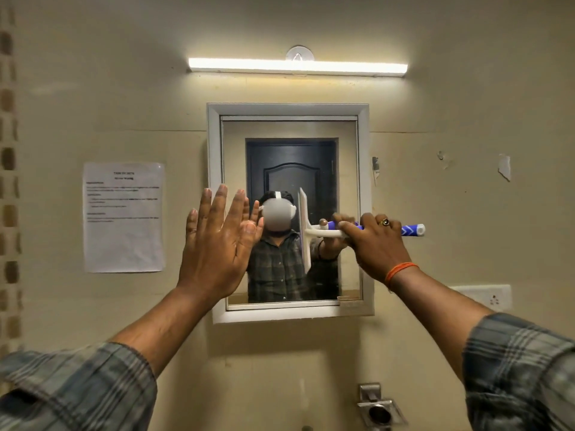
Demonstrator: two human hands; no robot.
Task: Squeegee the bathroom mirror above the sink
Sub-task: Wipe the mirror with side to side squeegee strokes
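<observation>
Left hand raised flat, fingers straight and spread, palm toward the mirror at its left edge; can't tell if the palm actually touches the glass or frame. Nothing held. Right hand wrapped around the squeegee handle, fingers curled over the top, a ring on one finger, orange thread band on the wrist. Both forearms come up from the bottom corners, plaid sleeves pushed back to the elbow area.

Squeegee: white T-shaped head, blue-and-white handle sticking out right past the fist. Handle lies about horizontal, blade stands vertical, edge against the glass near mid-mirror, slightly right of centre and in the lower half. Its reflection shows just beside it.

Mirror is a small rectangle in a white frame, fixed on a beige wall. Glass reflects the person in a plaid shirt with a white headset strap, and a dark panelled door behind.

Below the mirror, a metal wall fitting at the bottom edge of view, partly cut off. Left of the mirror, a printed paper sheet taped to the wall, text too small to read. Right of the mirror, a white socket plate and torn sticker scraps. Above the mirror, a lit tube light mounted horizontally. Brown tile strip runs down the far left edge.
</observation>
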